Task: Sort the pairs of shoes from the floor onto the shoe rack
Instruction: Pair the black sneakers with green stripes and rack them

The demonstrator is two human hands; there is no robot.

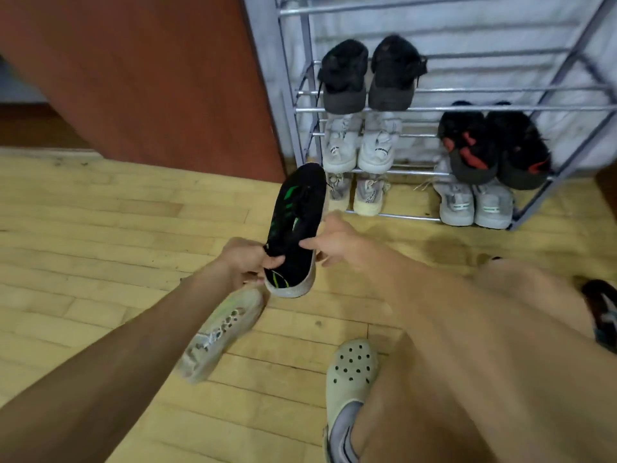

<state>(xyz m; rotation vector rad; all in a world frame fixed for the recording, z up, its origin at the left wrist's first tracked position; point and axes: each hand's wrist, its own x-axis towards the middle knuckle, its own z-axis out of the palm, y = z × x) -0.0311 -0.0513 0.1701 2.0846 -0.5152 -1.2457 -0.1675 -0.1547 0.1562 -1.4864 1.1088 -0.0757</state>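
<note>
Mid-carry: the black sneaker (297,228) is up off the floor at dead centre, toe aimed at 12 o'clock toward the shoe rack (467,108). The left hand (245,264) pinches the heel collar, thumb on top and fingers curled under. The right hand (340,242) comes in from 3 o'clock with its thumb laid on the knit upper. It's too blurred to tell whether those fingers have actually closed on it.

The upper is a soft black knit with green slashes, over a thick, pale, speckled rubber sole, long and rounded. At 7 o'clock, just under the left wrist, there's a pale shoe (217,339) sole-up, showing patterned tread. It looks like the mate, though I can't say whether it hangs from that hand or lies on the wooden floor (100,228).

The rack is thin, shiny metal tube rails, with a black pair (367,78) on top at 1 o'clock. The bare bars to their right look like the landing spot. Next comes a lift up and right, soles flat across two rails, with the mate snug beside it.
</note>
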